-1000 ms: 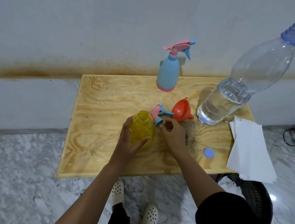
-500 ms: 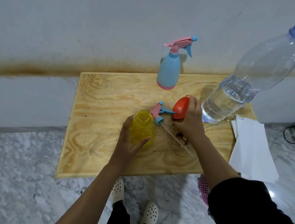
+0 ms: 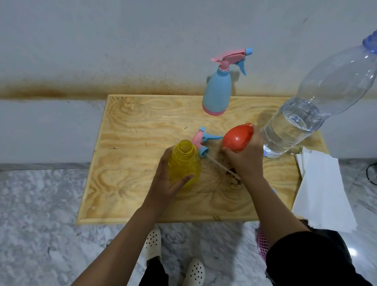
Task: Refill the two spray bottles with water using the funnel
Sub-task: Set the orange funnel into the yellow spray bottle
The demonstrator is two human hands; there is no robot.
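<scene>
Funnel, red, sits in the right hand, fingers curled round its wide end, just right of the yellow bottle and slightly beyond its open mouth. Its narrow end seems to point down-left toward that mouth. The left hand wraps the yellow bottle's body, thumb in front, holding it upright. Only a short leftward carry looks needed.

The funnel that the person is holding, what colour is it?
Orange-red. The cone-shaped plastic funnel in the right hand shows best in the head view.
</scene>
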